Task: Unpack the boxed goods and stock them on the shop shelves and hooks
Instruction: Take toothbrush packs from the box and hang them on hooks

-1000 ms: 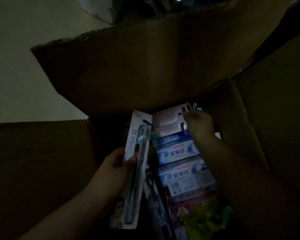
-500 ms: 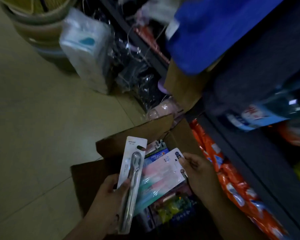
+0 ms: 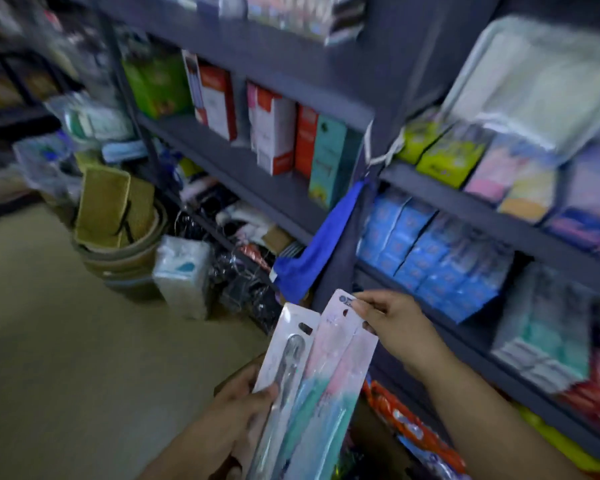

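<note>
My left hand [image 3: 236,420] grips a white carded grey toothbrush pack [image 3: 284,358] at its lower half, thumb across the front. My right hand [image 3: 395,327] pinches the top corner of a pink and teal toothbrush pack [image 3: 333,375] that lies beside and partly over the white one. Both packs are held upright in front of the dark grey shop shelves [image 3: 253,168]. A bit of the cardboard box [image 3: 371,431] shows under the packs at the bottom edge.
Shelves carry red, white and teal cartons [image 3: 278,133], blue boxes [image 3: 426,258] and green and pink packs [image 3: 465,157]. A blue cloth [image 3: 312,254] hangs from the shelf post. On the floor left stand stacked basins [image 3: 118,244] and a white tissue pack [image 3: 184,278]. Orange packets [image 3: 413,427] lie low right.
The view has lifted from the box up to the shelves. Both hands have risen with their toothbrush packs, the right one having pulled the pink and teal pack out of the box.
</note>
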Action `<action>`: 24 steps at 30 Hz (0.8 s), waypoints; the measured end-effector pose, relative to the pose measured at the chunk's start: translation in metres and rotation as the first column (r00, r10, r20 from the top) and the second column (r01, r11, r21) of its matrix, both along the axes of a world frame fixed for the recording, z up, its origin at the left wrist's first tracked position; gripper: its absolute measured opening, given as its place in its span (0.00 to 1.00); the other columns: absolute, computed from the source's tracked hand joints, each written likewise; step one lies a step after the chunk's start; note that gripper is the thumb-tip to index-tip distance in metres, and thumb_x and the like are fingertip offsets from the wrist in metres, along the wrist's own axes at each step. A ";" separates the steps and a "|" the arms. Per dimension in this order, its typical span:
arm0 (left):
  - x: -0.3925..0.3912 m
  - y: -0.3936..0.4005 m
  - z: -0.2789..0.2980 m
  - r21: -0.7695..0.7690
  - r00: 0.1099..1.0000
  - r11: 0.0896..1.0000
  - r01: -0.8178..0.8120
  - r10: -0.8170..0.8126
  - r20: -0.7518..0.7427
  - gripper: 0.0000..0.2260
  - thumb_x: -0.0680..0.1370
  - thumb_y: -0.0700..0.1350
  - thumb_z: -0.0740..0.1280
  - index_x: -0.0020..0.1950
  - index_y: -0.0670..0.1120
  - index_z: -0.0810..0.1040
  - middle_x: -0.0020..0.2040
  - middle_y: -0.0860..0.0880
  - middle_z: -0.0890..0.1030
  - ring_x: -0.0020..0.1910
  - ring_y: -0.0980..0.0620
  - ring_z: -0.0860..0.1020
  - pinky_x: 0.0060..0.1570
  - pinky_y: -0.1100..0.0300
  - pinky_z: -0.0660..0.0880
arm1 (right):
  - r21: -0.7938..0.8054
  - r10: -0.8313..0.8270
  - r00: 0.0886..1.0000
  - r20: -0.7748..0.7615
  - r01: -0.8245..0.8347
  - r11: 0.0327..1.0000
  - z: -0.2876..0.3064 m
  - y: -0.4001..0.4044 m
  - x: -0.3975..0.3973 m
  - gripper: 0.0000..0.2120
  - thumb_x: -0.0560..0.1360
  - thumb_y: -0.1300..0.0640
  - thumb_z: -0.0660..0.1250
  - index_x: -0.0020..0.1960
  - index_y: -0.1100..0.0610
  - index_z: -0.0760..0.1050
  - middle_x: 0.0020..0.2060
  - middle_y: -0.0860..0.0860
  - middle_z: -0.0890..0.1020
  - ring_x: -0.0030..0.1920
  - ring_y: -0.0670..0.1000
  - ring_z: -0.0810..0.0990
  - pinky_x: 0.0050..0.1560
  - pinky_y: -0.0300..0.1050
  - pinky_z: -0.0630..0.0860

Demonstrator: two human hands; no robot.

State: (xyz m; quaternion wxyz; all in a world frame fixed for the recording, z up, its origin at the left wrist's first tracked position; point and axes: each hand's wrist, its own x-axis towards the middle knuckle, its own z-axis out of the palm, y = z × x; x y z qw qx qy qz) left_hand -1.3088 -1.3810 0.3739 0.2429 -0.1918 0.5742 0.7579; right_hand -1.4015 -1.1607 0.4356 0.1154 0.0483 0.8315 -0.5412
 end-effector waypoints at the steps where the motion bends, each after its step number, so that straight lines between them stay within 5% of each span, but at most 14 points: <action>1: -0.001 0.002 0.013 0.048 1.000 0.999 0.017 -0.016 -0.010 0.30 0.58 0.45 0.79 0.58 0.39 0.79 0.52 0.44 0.84 0.50 0.48 0.83 0.46 0.60 0.80 | -0.036 -0.055 0.998 -0.026 0.054 0.998 0.016 0.001 0.002 0.06 0.77 0.58 0.66 0.44 0.51 0.80 0.39 0.45 0.83 0.38 0.44 0.78 0.47 0.39 0.77; 3: -0.003 0.013 0.044 0.121 0.998 0.991 0.061 -0.058 -0.033 0.28 0.59 0.44 0.81 0.56 0.38 0.79 0.50 0.41 0.84 0.45 0.46 0.84 0.39 0.59 0.80 | -0.093 -0.150 0.987 -0.060 0.144 0.985 0.043 0.005 0.008 0.05 0.77 0.58 0.67 0.44 0.52 0.80 0.39 0.46 0.82 0.36 0.42 0.77 0.42 0.33 0.75; 6: -0.007 0.036 0.089 0.172 0.989 0.974 0.146 -0.139 -0.050 0.07 0.76 0.33 0.65 0.52 0.38 0.80 0.42 0.41 0.85 0.36 0.47 0.84 0.30 0.62 0.78 | -0.118 -0.243 0.965 -0.099 0.231 0.966 0.076 0.014 0.015 0.04 0.77 0.56 0.66 0.47 0.52 0.80 0.46 0.50 0.83 0.41 0.44 0.78 0.44 0.38 0.73; 12: -0.019 0.082 0.144 0.264 0.946 0.909 0.323 -0.309 -0.096 0.17 0.70 0.37 0.68 0.59 0.44 0.78 0.55 0.40 0.83 0.56 0.38 0.79 0.58 0.45 0.73 | -0.163 -0.362 0.909 -0.206 0.333 0.929 0.140 0.052 0.030 0.04 0.78 0.58 0.66 0.47 0.51 0.79 0.51 0.50 0.81 0.55 0.50 0.78 0.54 0.43 0.71; 16: -0.027 0.117 0.177 0.124 0.876 0.888 0.442 -0.398 -0.274 0.13 0.77 0.35 0.64 0.59 0.46 0.78 0.54 0.48 0.84 0.55 0.49 0.81 0.53 0.58 0.76 | -0.203 -0.447 0.858 -0.252 0.405 0.892 0.175 0.085 0.042 0.03 0.78 0.56 0.66 0.49 0.52 0.79 0.59 0.51 0.79 0.58 0.49 0.76 0.56 0.43 0.70; 19: -0.034 0.141 0.198 0.017 0.841 0.901 0.433 -0.397 -0.369 0.12 0.78 0.37 0.64 0.59 0.47 0.77 0.50 0.52 0.85 0.50 0.55 0.82 0.49 0.63 0.77 | -0.271 -0.507 0.817 -0.274 0.441 0.856 0.198 0.101 0.058 0.12 0.78 0.55 0.65 0.62 0.51 0.73 0.59 0.53 0.77 0.52 0.51 0.77 0.45 0.40 0.73; 20: -0.038 0.149 0.204 -0.001 0.833 0.905 0.425 -0.392 -0.391 0.11 0.78 0.37 0.64 0.58 0.48 0.77 0.48 0.54 0.85 0.49 0.56 0.82 0.47 0.64 0.77 | -0.313 -0.509 0.816 -0.276 0.424 0.850 0.204 0.105 0.065 0.17 0.79 0.57 0.63 0.67 0.54 0.68 0.50 0.41 0.69 0.47 0.52 0.77 0.42 0.41 0.73; 21: -0.042 0.157 0.210 -0.017 0.824 0.907 0.420 -0.389 -0.412 0.10 0.79 0.38 0.64 0.58 0.49 0.77 0.48 0.55 0.85 0.49 0.57 0.82 0.46 0.65 0.77 | -0.315 -0.498 0.816 -0.294 0.409 0.856 0.207 0.108 0.074 0.21 0.79 0.58 0.63 0.70 0.54 0.64 0.62 0.61 0.64 0.43 0.52 0.77 0.39 0.40 0.74; 22: -0.046 0.165 0.216 -0.034 0.811 0.909 0.414 -0.386 -0.439 0.10 0.79 0.39 0.64 0.58 0.50 0.77 0.49 0.55 0.85 0.50 0.57 0.81 0.46 0.65 0.76 | -0.251 -0.474 0.819 -0.324 0.409 0.877 0.208 0.112 0.083 0.22 0.78 0.57 0.64 0.70 0.51 0.62 0.54 0.47 0.76 0.41 0.45 0.77 0.38 0.34 0.75; 24: -0.055 0.179 0.227 -0.045 0.799 0.919 0.392 -0.364 -0.478 0.12 0.79 0.40 0.65 0.60 0.50 0.76 0.54 0.53 0.83 0.54 0.53 0.80 0.50 0.61 0.76 | -0.093 -0.421 0.839 -0.344 0.416 0.905 0.205 0.116 0.100 0.20 0.75 0.52 0.68 0.62 0.46 0.62 0.54 0.42 0.74 0.46 0.38 0.76 0.38 0.28 0.74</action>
